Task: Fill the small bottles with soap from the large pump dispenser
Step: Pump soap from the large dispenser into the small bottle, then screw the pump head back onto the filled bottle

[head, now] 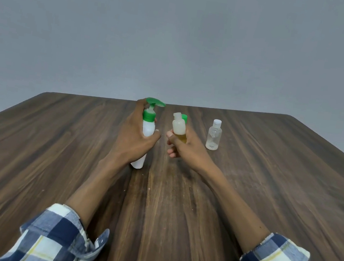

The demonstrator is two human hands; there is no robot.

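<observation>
We have the left hand (pixel 138 135) wrapped round the white plastic pump dispenser with green collar and green pump head (pixel 147 127), gripping it mid-body, a finger up by the pump head; its base sits on or just above the dark wood-grain table (pixel 176 219), can't tell which, roughly mid-table toward the far edge. Right hand (pixel 183 146) grips a small translucent bottle with amber liquid in its lower part (pixel 179 129), cap flipped open, just beside the dispenser but not touching it. Something green shows right behind that bottle's neck; we can't tell what it is. A second small clear plastic bottle with a white cap (pixel 214 136) stands upright on the table to the right, apart from the hand, cap on, looks empty or nearly so. Risks as we read it: the nozzle isn't over the held bottle's mouth, so a pump stroke now likely puts soap on the table or on our fingers. The neck is narrow, so slight misalignment means dribble down the side and a slippery grip. Dispenser looks tilted; pressing the head off-axis could tip or skid it. Table is dark brown laminate with worn pale streaks and a few specks down the middle. Behind the far edge is a plain grey wall. Plaid sleeves (pixel 58 240) rolled to the forearms at the near edge.
</observation>
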